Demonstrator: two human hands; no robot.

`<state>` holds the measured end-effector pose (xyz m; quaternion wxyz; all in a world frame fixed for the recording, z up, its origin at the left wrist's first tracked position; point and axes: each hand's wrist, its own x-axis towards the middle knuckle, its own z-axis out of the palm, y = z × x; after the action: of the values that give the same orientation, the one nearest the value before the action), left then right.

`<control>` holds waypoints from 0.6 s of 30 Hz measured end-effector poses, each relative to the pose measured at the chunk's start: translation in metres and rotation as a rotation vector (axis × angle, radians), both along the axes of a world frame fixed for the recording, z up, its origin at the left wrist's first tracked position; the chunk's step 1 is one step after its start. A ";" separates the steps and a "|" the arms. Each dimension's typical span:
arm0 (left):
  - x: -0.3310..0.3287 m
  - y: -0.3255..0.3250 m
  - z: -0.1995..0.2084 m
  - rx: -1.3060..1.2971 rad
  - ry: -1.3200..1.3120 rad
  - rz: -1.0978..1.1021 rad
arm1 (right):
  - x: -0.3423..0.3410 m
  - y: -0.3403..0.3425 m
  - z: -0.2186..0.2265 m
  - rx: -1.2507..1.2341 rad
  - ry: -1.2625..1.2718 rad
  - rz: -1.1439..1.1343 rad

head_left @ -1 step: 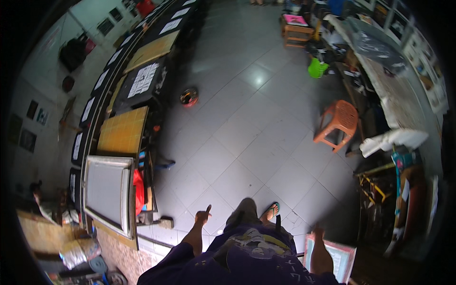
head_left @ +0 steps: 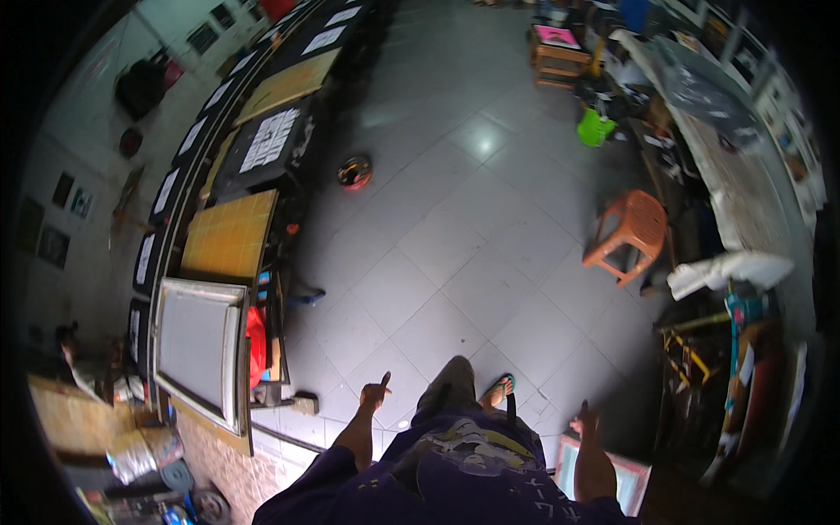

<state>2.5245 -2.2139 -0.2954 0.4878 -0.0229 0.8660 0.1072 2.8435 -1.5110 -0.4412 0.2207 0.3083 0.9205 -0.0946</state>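
Observation:
My left hand point(head_left: 374, 395) hangs over the tiled floor, its fingers loosely spread and nothing in them. On the other side, my right hand point(head_left: 584, 422) is a little blurred, with fingers apart and no held thing visible. Below that hand, a pale panel with a red border point(head_left: 628, 483) is partly covered by my right forearm; whether it touches my arm cannot be made out. Left of my left hand, a grey mesh screen in a pale frame point(head_left: 197, 354) rests at the near end of a long bench.
Along the left, the long bench carries a yellow board point(head_left: 229, 236) and black platens with white sheets point(head_left: 269, 140). A round container point(head_left: 354, 172) stands on the floor. To the right are an orange plastic stool point(head_left: 632, 232), a green bucket point(head_left: 595, 128) and a cluttered table point(head_left: 735, 188).
My right hand has moved slightly forward and shows more of its fingers. The red-bordered panel sits lower in view. My left hand has hardly moved, and the room has shifted slightly.

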 end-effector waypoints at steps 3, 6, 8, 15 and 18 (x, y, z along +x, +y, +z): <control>-0.038 0.052 0.002 0.178 0.176 0.735 | -0.157 0.079 -0.014 -0.046 0.384 0.119; -0.076 0.061 0.023 0.025 0.043 0.674 | -0.349 0.061 0.017 -0.250 0.283 0.210; -0.109 0.073 0.019 0.023 -0.048 0.696 | -0.446 0.042 0.048 -0.259 0.238 0.135; -0.237 0.058 -0.012 0.078 0.436 0.697 | -0.643 -0.084 0.121 -0.232 0.093 -0.172; -0.315 0.041 -0.017 0.068 0.083 0.584 | -0.679 -0.076 0.078 -0.459 0.080 -0.245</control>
<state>2.2097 -2.1733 -0.3128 0.4011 -0.2504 0.8379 0.2728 2.1647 -1.5868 -0.3628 0.2354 0.3554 0.8387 -0.3390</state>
